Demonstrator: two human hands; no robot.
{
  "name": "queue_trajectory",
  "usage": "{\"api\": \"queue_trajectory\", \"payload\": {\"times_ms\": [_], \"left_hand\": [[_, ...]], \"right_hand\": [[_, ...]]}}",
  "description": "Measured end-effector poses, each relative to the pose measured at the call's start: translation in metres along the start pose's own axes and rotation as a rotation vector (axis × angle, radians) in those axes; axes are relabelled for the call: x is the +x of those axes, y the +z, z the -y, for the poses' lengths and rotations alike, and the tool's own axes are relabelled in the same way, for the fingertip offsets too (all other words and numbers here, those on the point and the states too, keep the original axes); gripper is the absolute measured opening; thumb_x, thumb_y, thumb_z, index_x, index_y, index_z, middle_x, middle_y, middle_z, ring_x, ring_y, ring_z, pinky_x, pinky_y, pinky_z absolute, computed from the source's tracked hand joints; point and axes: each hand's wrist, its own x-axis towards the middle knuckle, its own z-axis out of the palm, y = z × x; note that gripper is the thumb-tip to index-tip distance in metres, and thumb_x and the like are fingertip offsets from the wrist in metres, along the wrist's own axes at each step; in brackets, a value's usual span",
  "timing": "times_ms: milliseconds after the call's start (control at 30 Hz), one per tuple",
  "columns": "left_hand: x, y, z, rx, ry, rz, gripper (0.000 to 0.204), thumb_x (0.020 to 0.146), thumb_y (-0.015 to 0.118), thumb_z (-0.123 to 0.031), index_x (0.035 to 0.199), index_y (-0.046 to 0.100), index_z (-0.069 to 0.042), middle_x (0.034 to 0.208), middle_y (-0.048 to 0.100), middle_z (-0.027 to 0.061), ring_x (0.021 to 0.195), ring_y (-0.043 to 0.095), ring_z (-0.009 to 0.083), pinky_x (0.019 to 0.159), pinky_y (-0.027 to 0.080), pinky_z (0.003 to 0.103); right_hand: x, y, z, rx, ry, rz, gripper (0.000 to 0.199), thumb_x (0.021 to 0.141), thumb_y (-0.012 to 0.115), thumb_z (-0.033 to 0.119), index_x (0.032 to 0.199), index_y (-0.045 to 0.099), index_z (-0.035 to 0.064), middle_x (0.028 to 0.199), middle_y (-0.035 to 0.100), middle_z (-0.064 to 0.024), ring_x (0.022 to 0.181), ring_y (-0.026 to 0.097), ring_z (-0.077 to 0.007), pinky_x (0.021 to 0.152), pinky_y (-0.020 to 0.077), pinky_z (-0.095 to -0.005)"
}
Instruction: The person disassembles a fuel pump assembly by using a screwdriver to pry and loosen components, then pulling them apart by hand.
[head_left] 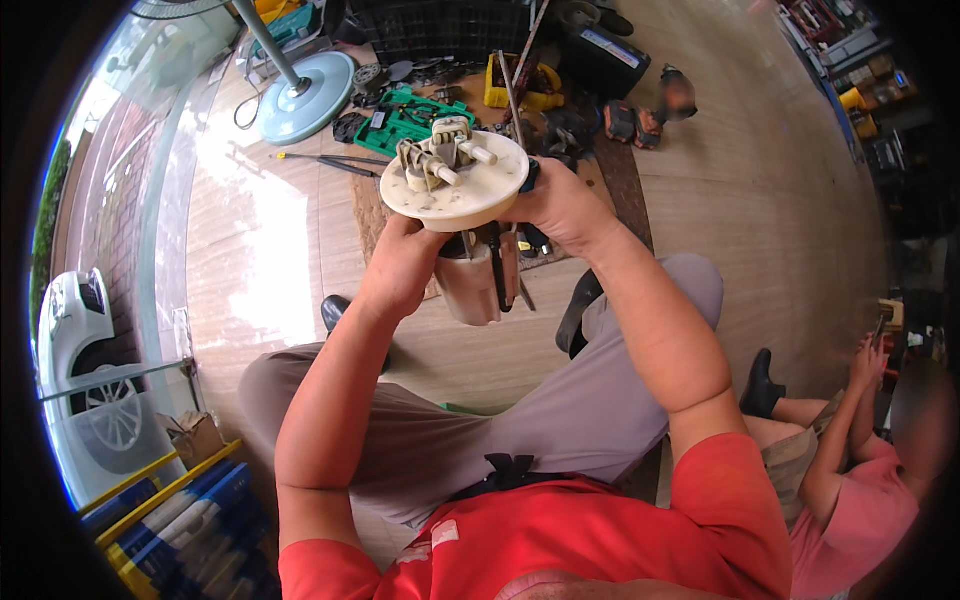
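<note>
I hold an off-white fuel pump module [455, 200] up in front of me, above the floor. Its round flange tilts toward me and carries two pipe stubs and a connector on top. A pale canister and dark rods hang below the flange. My left hand [405, 265] is closed on it under the flange's near left side, with the fingers mostly hidden behind it. On the right edge, my right hand [565, 208] grips the flange, its fingertips out of sight. Something small and dark shows beside the right thumb; I cannot make out what it is.
Beyond the module, a brown board [625, 190] bears a green tool case [405, 122], a yellow bin [525, 85] and loose parts. A cordless drill [640, 120] lies to the right, a fan base [308, 97] stands far left. Another person [850, 500] sits at the right.
</note>
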Motion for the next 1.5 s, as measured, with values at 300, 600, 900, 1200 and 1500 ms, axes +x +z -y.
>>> {"api": "queue_trajectory", "payload": {"times_ms": [300,600,900,1200,1500], "left_hand": [[-0.015,-0.005,-0.010,0.296,0.064,0.093,0.029,0.097,0.050,-0.010,0.120,0.063,0.004,0.117,0.067,0.0088,0.109,0.058,0.0145,0.097,0.045,0.029],[-0.017,-0.004,-0.005,0.231,0.059,0.115,0.036,0.088,0.049,0.000,0.123,0.057,0.005,0.125,0.059,0.0132,0.119,0.053,0.0187,0.103,0.039,0.030],[-0.021,-0.002,0.008,0.377,0.413,0.171,0.044,0.081,0.046,0.005,0.124,0.057,0.007,0.153,0.034,0.0236,0.143,0.034,0.0349,0.113,0.030,0.037],[-0.022,-0.008,0.013,0.249,0.326,0.119,0.030,0.086,0.044,0.008,0.111,0.061,0.003,0.139,0.053,0.0217,0.145,0.033,0.0273,0.106,0.036,0.033],[-0.022,0.000,0.008,0.042,0.278,0.017,0.015,0.089,0.044,0.008,0.094,0.054,-0.001,0.126,0.057,0.0131,0.133,0.043,0.0174,0.101,0.036,0.028]], "right_hand": [[0.001,-0.003,-0.017,-0.042,0.026,-0.018,0.039,0.089,0.070,0.011,0.125,0.061,-0.0005,0.116,0.067,-0.0069,0.103,0.062,-0.0109,0.091,0.0514,-0.0287],[0.002,-0.005,-0.020,-0.371,-0.310,-0.170,0.042,0.085,0.073,0.006,0.124,0.062,-0.0012,0.115,0.069,-0.0080,0.102,0.063,-0.0115,0.088,0.0521,-0.0283],[-0.006,-0.031,-0.019,0.148,-0.298,-0.020,0.047,0.085,0.071,0.005,0.129,0.056,-0.0023,0.119,0.066,-0.0086,0.107,0.061,-0.0127,0.093,0.0505,-0.0291],[-0.002,-0.048,-0.031,0.059,-0.289,-0.051,0.032,0.099,0.051,0.015,0.125,0.059,-0.0009,0.115,0.067,-0.0079,0.104,0.063,-0.0124,0.089,0.0532,-0.0290],[0.002,-0.062,-0.050,0.209,-0.308,-0.112,0.029,0.098,0.053,0.014,0.122,0.061,-0.0003,0.115,0.067,-0.0082,0.103,0.064,-0.0134,0.088,0.0536,-0.0292]]}}
